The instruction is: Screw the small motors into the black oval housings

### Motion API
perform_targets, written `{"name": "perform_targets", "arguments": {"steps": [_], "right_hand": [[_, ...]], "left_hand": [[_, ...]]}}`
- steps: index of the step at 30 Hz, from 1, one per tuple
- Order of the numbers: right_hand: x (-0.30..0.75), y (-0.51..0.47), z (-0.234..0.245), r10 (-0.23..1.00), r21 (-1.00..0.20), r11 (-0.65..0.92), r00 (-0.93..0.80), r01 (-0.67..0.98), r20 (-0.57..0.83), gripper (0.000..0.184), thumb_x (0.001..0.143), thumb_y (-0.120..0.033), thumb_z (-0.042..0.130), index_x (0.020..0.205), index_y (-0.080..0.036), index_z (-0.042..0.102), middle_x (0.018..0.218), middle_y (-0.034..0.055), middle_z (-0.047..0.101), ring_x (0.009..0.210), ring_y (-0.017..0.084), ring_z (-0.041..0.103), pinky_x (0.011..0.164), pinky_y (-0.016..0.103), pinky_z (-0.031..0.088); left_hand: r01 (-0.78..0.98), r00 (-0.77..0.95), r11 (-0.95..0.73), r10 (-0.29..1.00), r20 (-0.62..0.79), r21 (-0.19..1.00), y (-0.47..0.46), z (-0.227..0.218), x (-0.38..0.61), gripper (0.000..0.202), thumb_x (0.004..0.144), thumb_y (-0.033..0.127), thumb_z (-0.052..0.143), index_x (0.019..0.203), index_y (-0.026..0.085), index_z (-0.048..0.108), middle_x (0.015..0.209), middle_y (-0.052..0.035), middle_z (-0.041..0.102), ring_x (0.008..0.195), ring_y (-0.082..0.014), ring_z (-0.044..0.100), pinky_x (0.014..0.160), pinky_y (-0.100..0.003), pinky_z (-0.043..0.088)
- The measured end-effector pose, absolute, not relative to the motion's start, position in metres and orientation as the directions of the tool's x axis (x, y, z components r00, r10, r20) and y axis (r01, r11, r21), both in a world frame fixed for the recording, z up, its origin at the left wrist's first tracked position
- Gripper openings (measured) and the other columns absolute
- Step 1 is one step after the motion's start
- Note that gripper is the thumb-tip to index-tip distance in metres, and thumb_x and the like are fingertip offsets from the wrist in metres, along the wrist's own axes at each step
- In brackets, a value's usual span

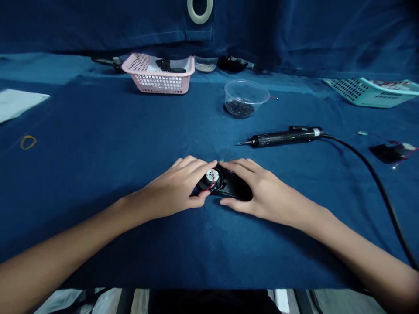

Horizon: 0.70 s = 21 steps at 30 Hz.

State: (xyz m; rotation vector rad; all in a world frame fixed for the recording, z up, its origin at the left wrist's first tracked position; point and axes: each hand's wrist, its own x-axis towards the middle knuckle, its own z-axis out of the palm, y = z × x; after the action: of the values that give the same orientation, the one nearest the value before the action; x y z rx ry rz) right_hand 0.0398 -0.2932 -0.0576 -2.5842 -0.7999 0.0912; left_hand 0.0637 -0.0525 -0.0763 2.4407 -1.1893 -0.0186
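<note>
Between my hands, low on the blue cloth, lies a black plastic housing [233, 185] with its inside facing up. A round white motor-like part [212, 175] with a red wire sits at its left end. My left hand [183, 185] grips that end, thumb at the near edge and fingers along the far edge. Around the wider right end, my right hand [258, 187] is curved in the same way, hiding part of the shell. A bit of green shows at the far edge by the fingertips; I cannot make out what it is.
Beyond my right hand lies a black electric screwdriver [284, 137], its cable running to the right edge. A clear tub [245, 93] holds small dark pieces. Farther back are a pink basket [163, 83] and a teal basket [376, 98]. At right is a black wired part [389, 152].
</note>
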Motion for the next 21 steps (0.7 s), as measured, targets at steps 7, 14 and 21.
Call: {"name": "perform_targets", "arguments": {"steps": [7, 14, 21], "right_hand": [[0.04, -0.3, -0.05, 0.569, -0.401, -0.735, 0.819, 0.546, 0.071, 0.069, 0.086, -0.056, 0.058, 0.147, -0.032, 0.038, 0.133, 0.0019, 0.056, 0.119, 0.021, 0.057, 0.102, 0.039, 0.051], [0.043, -0.297, -0.045, 0.595, -0.421, -0.687, 0.791, 0.593, 0.142, 0.065, 0.083, -0.058, 0.061, 0.138, -0.026, 0.049, 0.128, 0.0037, 0.062, 0.113, 0.022, 0.059, 0.097, 0.04, 0.051], [0.047, -0.297, -0.05, 0.652, -0.368, -0.655, 0.74, 0.66, 0.167, 0.068, 0.084, -0.058, 0.059, 0.14, -0.02, 0.048, 0.137, 0.002, 0.058, 0.115, 0.022, 0.056, 0.1, 0.039, 0.049]], "left_hand": [[-0.76, 0.624, -0.535, -0.759, 0.184, 0.369, -0.051, -0.076, 0.064, 0.053, 0.093, 0.027, 0.052, 0.142, 0.014, 0.04, 0.133, -0.008, 0.055, 0.122, -0.0216, 0.046, 0.106, -0.036, 0.039], [-0.761, 0.623, -0.535, -0.76, 0.184, 0.368, -0.051, -0.077, 0.064, 0.055, 0.093, 0.028, 0.053, 0.143, 0.012, 0.039, 0.132, -0.0084, 0.055, 0.122, -0.021, 0.047, 0.105, -0.035, 0.039], [-0.761, 0.621, -0.533, -0.764, 0.176, 0.37, -0.049, -0.078, 0.064, 0.067, 0.094, 0.029, 0.053, 0.151, 0.01, 0.023, 0.128, -0.01, 0.056, 0.12, -0.0206, 0.048, 0.104, -0.035, 0.039]]}}
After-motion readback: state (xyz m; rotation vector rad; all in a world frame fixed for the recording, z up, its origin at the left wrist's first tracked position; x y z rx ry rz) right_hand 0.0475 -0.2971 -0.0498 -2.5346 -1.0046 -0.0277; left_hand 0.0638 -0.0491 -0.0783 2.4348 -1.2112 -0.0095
